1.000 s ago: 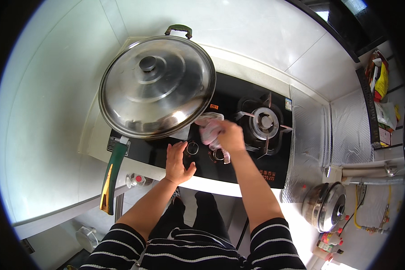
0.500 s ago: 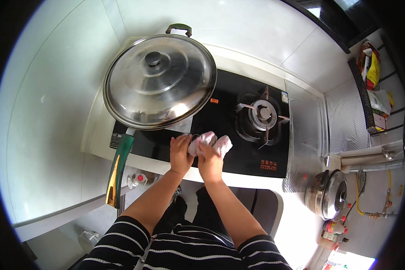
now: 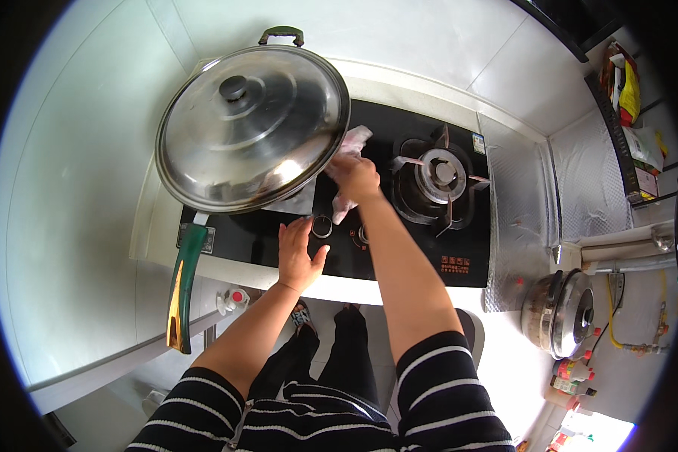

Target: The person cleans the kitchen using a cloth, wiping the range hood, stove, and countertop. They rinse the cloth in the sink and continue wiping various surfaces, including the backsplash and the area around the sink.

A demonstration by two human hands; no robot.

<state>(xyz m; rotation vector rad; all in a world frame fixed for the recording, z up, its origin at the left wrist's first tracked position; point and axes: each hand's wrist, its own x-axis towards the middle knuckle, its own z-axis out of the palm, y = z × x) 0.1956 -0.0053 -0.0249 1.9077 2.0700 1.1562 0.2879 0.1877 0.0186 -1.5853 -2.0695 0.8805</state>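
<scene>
My right hand (image 3: 356, 178) presses a crumpled whitish-pink cloth (image 3: 356, 138) onto the black glass hob (image 3: 463, 233), beside the rim of a large lidded wok. The cloth sticks out above and below my fingers. At the hob's front edge, my left hand (image 3: 298, 258) rests with fingers stretched and thumb apart, holding nothing. Just right of its fingertips is a round control knob (image 3: 322, 227); a second knob (image 3: 364, 233) is partly covered by my right forearm. The steel lid (image 3: 256, 128) covers the wok, whose green handle (image 3: 184, 282) points toward me.
A bare gas burner (image 3: 444, 173) with metal pan supports is at right. Silvery foil sheeting (image 3: 520, 203) lines the counter beside it. Farther right stand a lidded pot (image 3: 561, 313) and several bottles (image 3: 572, 373). A rack of packets (image 3: 629, 113) hangs on the right wall.
My right hand has carried the cloth from the hob's front edge away from me, up beside the wok. My left hand has parted from the cloth, exposing the control knobs.
</scene>
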